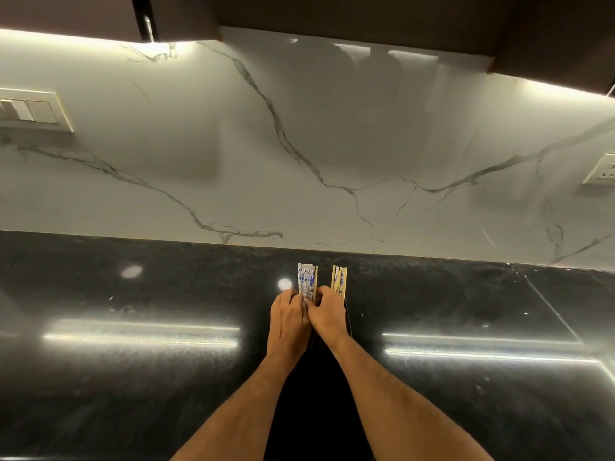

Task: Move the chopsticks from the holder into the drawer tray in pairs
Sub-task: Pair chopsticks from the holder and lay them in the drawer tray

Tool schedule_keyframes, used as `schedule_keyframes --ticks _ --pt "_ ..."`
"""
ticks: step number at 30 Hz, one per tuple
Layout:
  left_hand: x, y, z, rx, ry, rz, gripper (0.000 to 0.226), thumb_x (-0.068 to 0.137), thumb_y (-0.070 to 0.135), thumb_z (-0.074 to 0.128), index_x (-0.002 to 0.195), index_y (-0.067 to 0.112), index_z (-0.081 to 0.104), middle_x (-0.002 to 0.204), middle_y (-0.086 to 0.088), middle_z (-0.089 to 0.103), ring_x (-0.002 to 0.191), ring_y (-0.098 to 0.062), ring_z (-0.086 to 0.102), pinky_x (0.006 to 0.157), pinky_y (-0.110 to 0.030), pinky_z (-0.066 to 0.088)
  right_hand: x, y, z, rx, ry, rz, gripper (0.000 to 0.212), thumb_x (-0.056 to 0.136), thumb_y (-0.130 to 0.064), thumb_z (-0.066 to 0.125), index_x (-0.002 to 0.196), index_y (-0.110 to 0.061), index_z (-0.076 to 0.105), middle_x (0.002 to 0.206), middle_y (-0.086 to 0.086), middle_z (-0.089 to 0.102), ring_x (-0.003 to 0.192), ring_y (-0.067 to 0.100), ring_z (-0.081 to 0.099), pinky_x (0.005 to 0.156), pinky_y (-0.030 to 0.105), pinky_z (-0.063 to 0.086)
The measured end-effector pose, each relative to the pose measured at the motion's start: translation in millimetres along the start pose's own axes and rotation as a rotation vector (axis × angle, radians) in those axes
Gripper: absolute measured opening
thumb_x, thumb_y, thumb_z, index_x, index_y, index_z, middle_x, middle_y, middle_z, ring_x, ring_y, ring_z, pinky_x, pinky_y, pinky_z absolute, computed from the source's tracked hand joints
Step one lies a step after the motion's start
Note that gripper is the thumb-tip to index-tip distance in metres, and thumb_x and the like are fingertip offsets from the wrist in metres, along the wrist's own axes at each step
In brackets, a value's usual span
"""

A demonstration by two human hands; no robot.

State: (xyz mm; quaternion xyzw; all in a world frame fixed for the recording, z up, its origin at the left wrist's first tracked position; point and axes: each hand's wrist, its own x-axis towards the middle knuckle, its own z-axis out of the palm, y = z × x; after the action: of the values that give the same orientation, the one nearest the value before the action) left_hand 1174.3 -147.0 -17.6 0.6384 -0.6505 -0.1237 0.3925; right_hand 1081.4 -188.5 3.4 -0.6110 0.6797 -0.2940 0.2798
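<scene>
Rising just beyond both hands: chopsticks, apparently pinched.

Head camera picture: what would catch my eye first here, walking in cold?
Two bare forearms reach up the middle, the left hand and right hand meeting on a bunch of blue-patterned chopsticks; a second bunch stands just right. Around them lies a glossy black countertop streaked with light reflections, below a white veined marble wall.

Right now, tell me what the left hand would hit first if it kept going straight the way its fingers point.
The left hand points away, toward the wall. Its fingers already touch the blue-patterned chopsticks; past those, probably the marble backsplash, though depth is unclear.
</scene>
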Motion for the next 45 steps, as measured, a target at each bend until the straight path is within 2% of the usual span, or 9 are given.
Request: schedule_keyframes --ticks 3,7,10,14,29,34,38,41,45 --pt "0.8 -1.3 3.3 -0.003 0.038 0.01 0.037 0.098 0.036 0.042 0.104 0.012 0.069 0.107 -0.002 0.064 0.096 -0.007 0.051 0.089 -0.03 0.049 -1.8 -0.1 -1.5 0.026 0.023 -0.003 0.017 0.095 -0.022 0.071 0.108 -0.014 0.063 0.108 0.002 0.069 0.1 0.014 0.066 0.079 0.021 0.051" --pt "-0.4 -1.2 6.1 0.041 0.065 0.037 0.016 0.096 0.025 0.063 0.102 0.012 0.071 0.114 -0.002 0.062 0.104 -0.009 0.052 0.094 -0.03 0.049 -1.5 1.5 -4.3 0.068 0.007 0.006 0.007 0.095 -0.015 0.069 0.098 -0.016 0.062 0.107 0.006 0.07 0.092 0.011 0.062 0.081 0.022 0.053" --pt "-2.4 0.9 6.1 0.099 0.074 0.02 0.017 0.093 0.024 0.07 0.1 0.009 0.073 0.12 -0.006 0.061 0.112 -0.014 0.054 0.099 -0.036 0.051 1.0 5.1 -4.8 0.112 -0.01 0.044 0.009 0.094 -0.016 0.072 0.1 -0.013 0.067 0.108 0.007 0.071 0.096 0.015 0.065 0.09 0.031 0.058" --pt "-3.2 3.9 5.0 0.147 0.092 0.017 0.025 0.09 0.028 0.074 0.104 0.009 0.074 0.125 -0.008 0.058 0.114 -0.016 0.054 0.099 -0.036 0.052 -0.4 7.1 -5.7 0.201 -0.013 0.078 0.023 0.092 -0.011 0.074 0.114 -0.009 0.07 0.111 0.007 0.073 0.097 0.014 0.068 0.087 0.028 0.059" --pt "-8.4 13.1 -4.7 0.116 0.099 0.007 0.037 0.089 0.03 0.074 0.12 0.011 0.069 0.118 -0.003 0.062 0.105 -0.011 0.057 0.094 -0.029 0.053 -2.8 6.0 -10.1 0.415 0.034 0.146 0.02 0.085 -0.007 0.079 0.105 -0.009 0.074 0.101 0.007 0.077 0.089 0.013 0.074 0.086 0.036 0.063" --pt "-0.1 31.6 -24.0 -0.182 0.202 0.011 0.046 0.1 0.039 0.043 0.125 0.007 0.065 0.116 -0.006 0.07 0.105 -0.014 0.066 0.092 -0.031 0.057 0.2 -20.7 -47.3 0.493 0.076 0.035 0.023 0.084 -0.006 0.08 0.107 -0.006 0.074 0.09 0.007 0.079 0.076 0.015 0.078 0.077 0.038 0.065" --pt "22.8 63.3 -41.0 -0.604 -0.037 -0.078 0.024 0.103 0.014 0.055 0.123 0.006 0.066 0.098 0.003 0.075 0.088 -0.001 0.072 0.08 -0.022 0.06 -2.2 -54.4 -95.1 0.639 0.049 -0.016 0.018 0.087 -0.004 0.077 0.104 -0.007 0.075 0.085 0.009 0.08 0.076 0.021 0.079 0.075 0.039 0.064" --pt "26.3 89.6 -57.5 -0.796 -0.27 -0.119 0.021 0.105 0.011 0.052 0.118 0.001 0.065 0.095 -0.012 0.078 0.085 -0.016 0.077 0.077 -0.029 0.062 -13.1 -73.1 -124.8 0.701 0.019 -0.035 0.012 0.088 -0.003 0.074 0.1 -0.004 0.074 0.082 0.011 0.079 0.076 0.022 0.079 0.072 0.038 0.065" --pt "9.3 109.3 -75.6 -0.86 -0.406 -0.207 0.022 0.105 0.011 0.05 0.114 -0.003 0.065 0.095 -0.018 0.078 0.089 -0.03 0.077 0.085 -0.042 0.062 -35.2 -77.9 -145.0 0.661 0.016 -0.028 0.012 0.089 -0.003 0.074 0.101 -0.003 0.074 0.081 0.012 0.079 0.074 0.022 0.079 0.074 0.038 0.065"
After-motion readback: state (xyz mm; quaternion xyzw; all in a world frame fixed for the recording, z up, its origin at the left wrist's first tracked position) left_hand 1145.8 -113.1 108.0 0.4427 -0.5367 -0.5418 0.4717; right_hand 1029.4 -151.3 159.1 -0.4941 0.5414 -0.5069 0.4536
